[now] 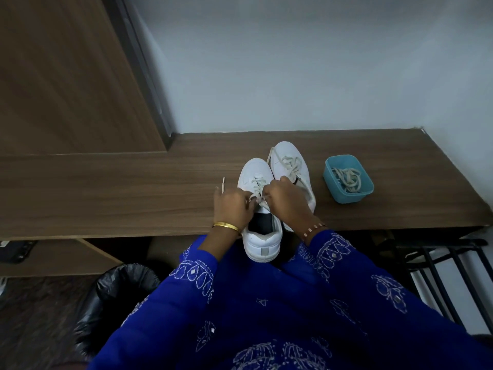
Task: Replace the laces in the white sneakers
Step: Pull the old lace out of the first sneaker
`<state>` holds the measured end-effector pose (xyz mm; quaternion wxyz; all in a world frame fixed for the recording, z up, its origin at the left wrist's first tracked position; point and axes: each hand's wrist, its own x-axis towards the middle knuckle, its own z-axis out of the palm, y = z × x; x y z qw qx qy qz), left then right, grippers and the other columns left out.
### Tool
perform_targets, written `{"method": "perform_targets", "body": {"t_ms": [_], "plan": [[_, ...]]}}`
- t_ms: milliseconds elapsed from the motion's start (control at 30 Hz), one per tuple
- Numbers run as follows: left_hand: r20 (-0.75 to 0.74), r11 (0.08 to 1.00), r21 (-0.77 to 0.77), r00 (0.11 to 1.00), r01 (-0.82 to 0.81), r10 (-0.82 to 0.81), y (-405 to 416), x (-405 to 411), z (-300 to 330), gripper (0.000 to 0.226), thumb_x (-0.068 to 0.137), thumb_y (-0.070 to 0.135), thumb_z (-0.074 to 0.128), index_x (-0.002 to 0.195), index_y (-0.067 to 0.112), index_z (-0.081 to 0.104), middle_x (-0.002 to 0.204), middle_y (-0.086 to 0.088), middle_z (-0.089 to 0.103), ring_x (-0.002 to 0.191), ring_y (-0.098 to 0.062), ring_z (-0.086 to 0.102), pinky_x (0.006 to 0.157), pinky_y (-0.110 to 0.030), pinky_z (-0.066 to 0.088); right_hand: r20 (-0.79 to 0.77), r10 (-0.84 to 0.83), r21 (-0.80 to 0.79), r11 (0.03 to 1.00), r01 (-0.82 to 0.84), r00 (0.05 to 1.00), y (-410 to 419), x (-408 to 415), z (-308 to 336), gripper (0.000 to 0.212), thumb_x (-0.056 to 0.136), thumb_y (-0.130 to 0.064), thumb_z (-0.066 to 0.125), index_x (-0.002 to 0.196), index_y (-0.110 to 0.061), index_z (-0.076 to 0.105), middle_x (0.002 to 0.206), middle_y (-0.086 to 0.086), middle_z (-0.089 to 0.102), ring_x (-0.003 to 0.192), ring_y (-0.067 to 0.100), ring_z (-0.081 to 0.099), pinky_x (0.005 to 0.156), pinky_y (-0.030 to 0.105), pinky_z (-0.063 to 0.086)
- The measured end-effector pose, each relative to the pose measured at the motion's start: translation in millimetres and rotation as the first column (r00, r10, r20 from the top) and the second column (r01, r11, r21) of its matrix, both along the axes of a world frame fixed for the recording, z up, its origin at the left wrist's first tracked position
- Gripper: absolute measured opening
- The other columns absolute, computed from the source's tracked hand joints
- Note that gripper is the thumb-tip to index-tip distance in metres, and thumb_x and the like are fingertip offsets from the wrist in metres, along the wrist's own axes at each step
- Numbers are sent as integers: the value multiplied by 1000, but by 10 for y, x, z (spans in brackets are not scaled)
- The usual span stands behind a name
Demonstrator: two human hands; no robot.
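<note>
Sneakers sit side by side on the wooden bench [133, 188] in front of me, toes pointing to the wall. The nearer sneaker [260, 209] has its heel hanging a little over the bench's front edge, just above my lap, and its dark opening faces up at me. My left hand [233, 206] and my right hand [286, 198] meet over its tongue, and each pinches a strand of the lace [257, 192] where the crossings end; my fingers are curled round the lace on both sides. One lace tip [223, 185] sticks up stiffly beyond my left hand, clear of the shoe. The lower rows of the lace lie flat across the eyelets toward the toe. The farther sneaker [290, 169] touches the first along its right side and stands a little deeper on the bench; its lace lies loose and tangled over the top, with one strand looping out past the toe. Well to the right of both shoes stands a small blue tub [346, 193] holding a heap of other pale laces [346, 178]. A gold bangle [226, 226] circles my left wrist and a beaded band [312, 232] my right. Blue embroidered sleeves cover my forearms. Below the bench on my left stands a bin lined with a black bag [120, 289].
</note>
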<state>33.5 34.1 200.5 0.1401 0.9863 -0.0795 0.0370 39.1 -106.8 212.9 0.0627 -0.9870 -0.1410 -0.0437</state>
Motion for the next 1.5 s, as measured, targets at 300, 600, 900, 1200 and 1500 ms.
{"method": "perform_targets", "body": {"t_ms": [300,600,900,1200,1500], "plan": [[-132,492,-868,988,-73,-85,14,-67,-73,22,88,19,52,79,13,71,82,-1,71,87,-18,66,85,-34,49,-62,-96,281,953,110,993,-62,11,-54,17,88,-13,49,90,-10,65,89,8,66,96,24,52,66,29,36],[-325,272,-891,929,-363,177,186,-68,-34,43,94,9,46,51,8,41,45,2,48,48,-14,46,55,-26,39,-72,-524,687,591,423,849,-300,79,138,15,91,-9,48,95,-2,61,93,14,64,84,25,58,66,28,38],[-13,985,-138,995,-101,100,30,-112,35,42,85,26,52,126,17,52,116,-7,59,113,-28,50,109,-46,23,3,60,45,997,-60,998,-70,7,98,31,92,-13,43,116,-11,63,112,7,59,109,24,47,76,35,46],[44,999,-49,999,4,-2,-16,-128,-73,24,90,33,52,96,18,70,94,-3,69,94,-24,59,102,-35,23,-18,-41,153,987,43,999,-77,11,50,23,92,-12,45,99,-4,65,100,11,61,100,26,51,74,34,43],[-84,686,-725,996,-64,4,185,-246,-66,27,75,19,47,52,27,33,51,11,34,50,-6,32,49,-15,26,180,-498,543,769,336,849,-396,121,219,16,90,-3,46,94,1,61,99,17,57,86,31,55,65,29,36]]}}
